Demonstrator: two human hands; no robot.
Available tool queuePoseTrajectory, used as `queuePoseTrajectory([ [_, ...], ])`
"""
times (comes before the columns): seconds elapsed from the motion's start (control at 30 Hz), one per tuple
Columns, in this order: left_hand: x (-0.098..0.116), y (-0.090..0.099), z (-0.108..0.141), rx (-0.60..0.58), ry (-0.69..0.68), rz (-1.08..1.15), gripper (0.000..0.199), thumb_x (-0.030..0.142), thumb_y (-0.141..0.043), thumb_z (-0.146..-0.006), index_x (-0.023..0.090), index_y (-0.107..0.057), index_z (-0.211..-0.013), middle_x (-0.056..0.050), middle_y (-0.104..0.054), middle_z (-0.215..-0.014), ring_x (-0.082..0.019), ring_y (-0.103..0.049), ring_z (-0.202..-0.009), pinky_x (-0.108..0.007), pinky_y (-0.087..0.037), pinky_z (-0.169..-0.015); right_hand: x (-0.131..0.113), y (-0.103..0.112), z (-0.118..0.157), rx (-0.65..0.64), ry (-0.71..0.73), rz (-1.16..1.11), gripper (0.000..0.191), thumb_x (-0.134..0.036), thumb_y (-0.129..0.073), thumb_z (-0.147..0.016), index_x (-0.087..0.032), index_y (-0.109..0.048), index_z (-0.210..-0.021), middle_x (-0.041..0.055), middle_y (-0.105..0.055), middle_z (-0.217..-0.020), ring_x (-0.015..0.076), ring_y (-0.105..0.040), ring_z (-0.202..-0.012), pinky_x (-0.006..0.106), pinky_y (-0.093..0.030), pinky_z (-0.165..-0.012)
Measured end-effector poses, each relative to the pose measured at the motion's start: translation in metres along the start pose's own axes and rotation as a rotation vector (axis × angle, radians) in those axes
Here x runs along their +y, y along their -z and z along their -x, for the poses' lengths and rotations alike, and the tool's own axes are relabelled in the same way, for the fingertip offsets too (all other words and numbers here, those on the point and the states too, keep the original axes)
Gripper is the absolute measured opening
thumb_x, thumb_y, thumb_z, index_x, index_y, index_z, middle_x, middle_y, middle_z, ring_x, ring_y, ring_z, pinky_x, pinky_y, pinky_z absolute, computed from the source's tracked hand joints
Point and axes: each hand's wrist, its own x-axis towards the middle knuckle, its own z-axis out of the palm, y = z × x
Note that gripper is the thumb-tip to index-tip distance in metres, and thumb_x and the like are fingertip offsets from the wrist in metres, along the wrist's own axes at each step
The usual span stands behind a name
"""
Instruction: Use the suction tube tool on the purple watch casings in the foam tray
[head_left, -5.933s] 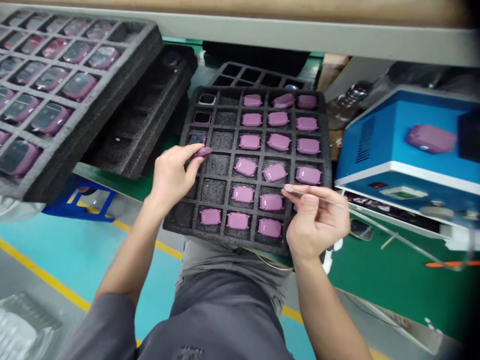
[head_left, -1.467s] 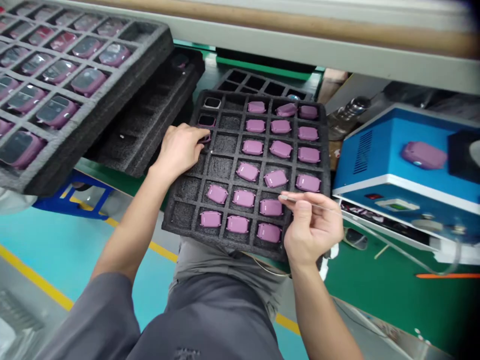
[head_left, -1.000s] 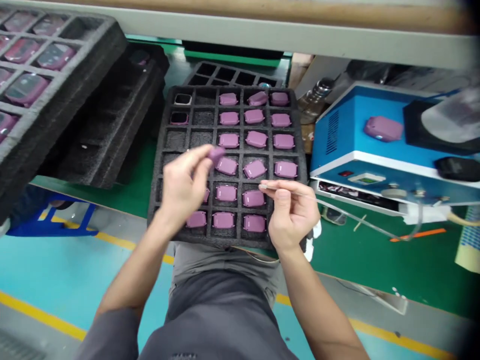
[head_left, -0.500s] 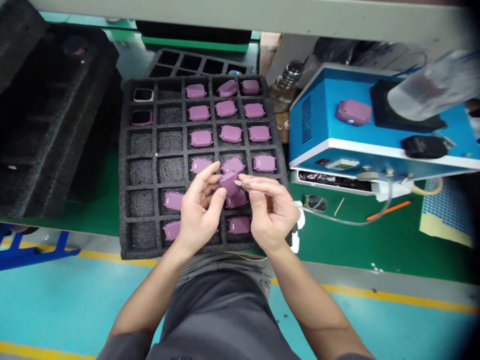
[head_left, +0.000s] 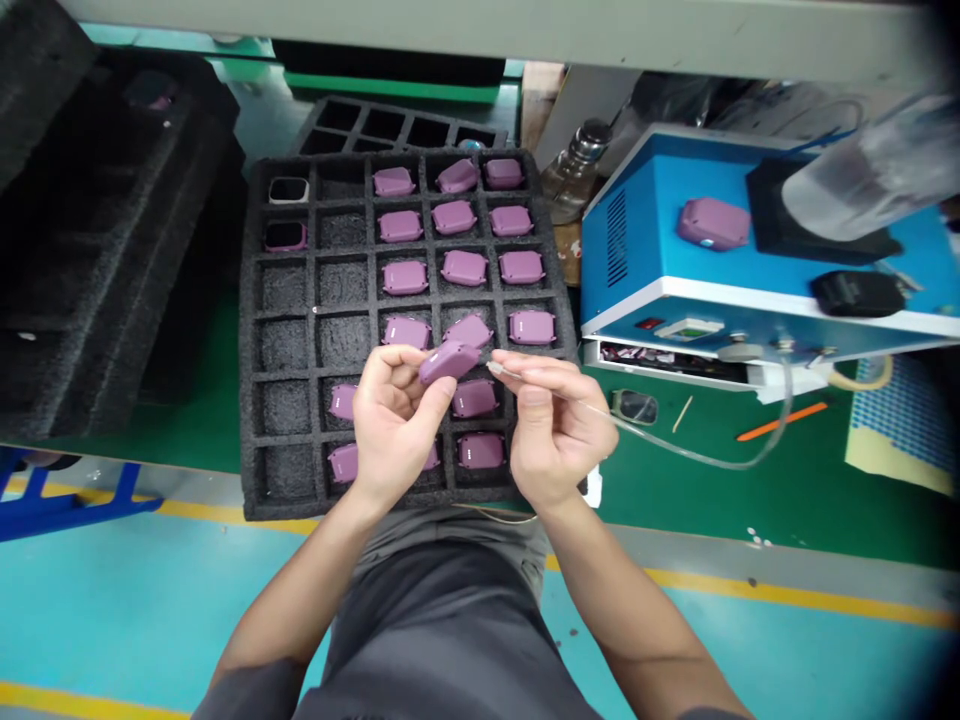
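Observation:
Between its thumb and fingers my left hand (head_left: 396,418) holds a purple watch case (head_left: 448,361), tilted, above a black foam tray (head_left: 285,403). My right hand (head_left: 559,420) pinches the tip of a thin clear tube (head_left: 660,435), just right of the case and apart from it. That tube runs right to a blue machine (head_left: 697,280). Several purple cases sit in the tray's middle and right compartments, such as one purple case (head_left: 481,451) near the front. At the tray's back left lie a white-framed watch (head_left: 288,190) and a purple-framed watch (head_left: 286,236).
Stacked black foam trays (head_left: 97,260) stand at the left. A glass bottle (head_left: 576,165) is behind the tray's right corner. On the machine lies another purple case (head_left: 714,223). A small watch (head_left: 635,406) and an orange stick (head_left: 781,421) rest on the green table.
The tube tip and my right hand have moved right, away from the case. My left hand has shifted slightly left and turned the case to a steeper tilt.

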Motion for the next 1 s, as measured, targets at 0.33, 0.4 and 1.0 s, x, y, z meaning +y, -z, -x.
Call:
queuePoseTrajectory([
  [0.33,0.0008,-0.003,0.003,-0.02,0.043,-0.015,0.044,0.042,-0.086,-0.084,0.018,-0.077,-0.12,-0.012,-0.081,-0.123,-0.027,-0.08,-0.11,-0.035,-0.065,-0.1,0.0034,0.002,0.0015,-0.043,-0.044,0.038,0.01,-0.025,-0.064,-0.103,-0.027,-0.072,-0.109,0.0057,-0.078,-0.109,0.0234,-0.08,-0.107,0.045,-0.072,-0.089],
  [0.4,0.0009,-0.003,0.003,-0.02,0.04,-0.019,0.044,0.043,-0.086,-0.085,0.018,-0.078,-0.121,-0.012,-0.081,-0.123,-0.027,-0.08,-0.109,-0.035,-0.066,-0.099,0.0036,0.0018,0.0013,-0.035,-0.042,0.029,0.011,-0.024,-0.064,-0.103,-0.027,-0.073,-0.109,0.0056,-0.078,-0.109,0.0231,-0.08,-0.106,0.044,-0.072,-0.088],
  [1.0,0.0021,-0.0042,0.0034,-0.007,0.0,0.026,0.037,0.023,-0.086,-0.083,0.017,-0.08,-0.119,-0.009,-0.083,-0.117,-0.022,-0.082,-0.102,-0.027,-0.067,-0.092,0.0044,0.0026,0.0002,-0.042,-0.033,0.003,0.015,-0.018,-0.065,-0.102,-0.026,-0.074,-0.11,0.0052,-0.078,-0.109,0.0222,-0.08,-0.106,0.041,-0.072,-0.088],
])
